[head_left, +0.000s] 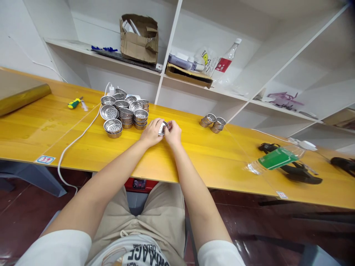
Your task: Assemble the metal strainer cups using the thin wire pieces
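Note:
Between my hands, just over the yellow table (194, 155), is a small round metal strainer cup (162, 128) with a perforated bottom. My left hand (151, 133) grips its left side with the fingers curled round the rim. From the right, my right hand (173, 133) pinches the rim with thumb and fingers. Left of my hands stands a cluster of stacked metal strainer cups (126, 113), several of them tilted. Two short stacks of the same kind, a left stack (208, 119) and a right stack (218, 125), stand farther off to the right.
A white cable (80, 140) runs over the table's front edge at left, near a green-and-yellow screwdriver (74, 103). At right lies a bottle with a green label (277, 158) beside black straps (296, 171). White shelves behind hold a cardboard box (138, 46) and an upright bottle (227, 59).

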`<action>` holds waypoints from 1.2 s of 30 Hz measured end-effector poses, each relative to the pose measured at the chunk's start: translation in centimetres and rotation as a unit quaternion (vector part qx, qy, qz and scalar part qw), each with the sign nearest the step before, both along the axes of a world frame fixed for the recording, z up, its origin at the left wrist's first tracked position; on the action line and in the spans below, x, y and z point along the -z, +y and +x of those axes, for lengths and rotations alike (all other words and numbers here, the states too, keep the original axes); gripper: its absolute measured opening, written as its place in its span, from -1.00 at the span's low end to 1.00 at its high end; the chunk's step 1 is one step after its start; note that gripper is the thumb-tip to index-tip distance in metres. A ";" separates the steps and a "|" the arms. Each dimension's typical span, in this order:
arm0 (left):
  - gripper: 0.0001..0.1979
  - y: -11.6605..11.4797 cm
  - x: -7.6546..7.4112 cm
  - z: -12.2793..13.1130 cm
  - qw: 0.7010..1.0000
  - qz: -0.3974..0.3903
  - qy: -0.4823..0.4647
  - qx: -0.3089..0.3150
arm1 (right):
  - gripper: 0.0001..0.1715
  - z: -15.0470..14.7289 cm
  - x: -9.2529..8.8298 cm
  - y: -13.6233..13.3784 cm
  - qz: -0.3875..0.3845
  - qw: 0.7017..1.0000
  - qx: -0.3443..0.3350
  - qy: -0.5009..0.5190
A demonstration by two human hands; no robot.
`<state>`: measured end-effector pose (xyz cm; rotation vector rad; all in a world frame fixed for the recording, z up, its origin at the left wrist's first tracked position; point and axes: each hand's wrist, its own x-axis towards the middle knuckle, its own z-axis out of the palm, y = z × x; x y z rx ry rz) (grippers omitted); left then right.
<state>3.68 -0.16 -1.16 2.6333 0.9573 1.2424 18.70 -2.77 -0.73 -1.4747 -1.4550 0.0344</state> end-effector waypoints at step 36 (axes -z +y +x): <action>-0.25 0.9 -9.6 -19.5 0.931 -0.110 0.285 -0.201 | -0.70 -0.5 0.0 -0.2 0.002 0.999 -0.029 0.029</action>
